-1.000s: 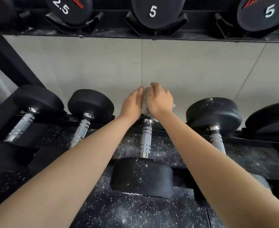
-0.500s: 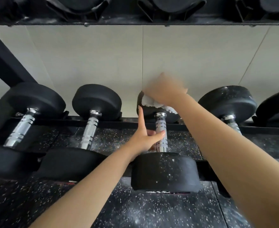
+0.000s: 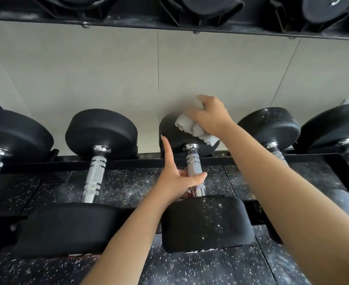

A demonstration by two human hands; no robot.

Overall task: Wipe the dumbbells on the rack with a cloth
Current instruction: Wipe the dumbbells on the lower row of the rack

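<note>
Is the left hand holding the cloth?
No, the right hand grips the cloth on the dumbbell; the left hand holds its chrome handle.

Centre of the row, a black rubber-headed dumbbell (image 3: 193, 165) with a knurled chrome handle lies front-to-back across the black metal rack (image 3: 128, 162), its near head dust-speckled. A crumpled white terry cloth (image 3: 191, 126) presses on its far head. Matching dumbbells (image 3: 96, 171) lie parallel on either side of it.
</note>
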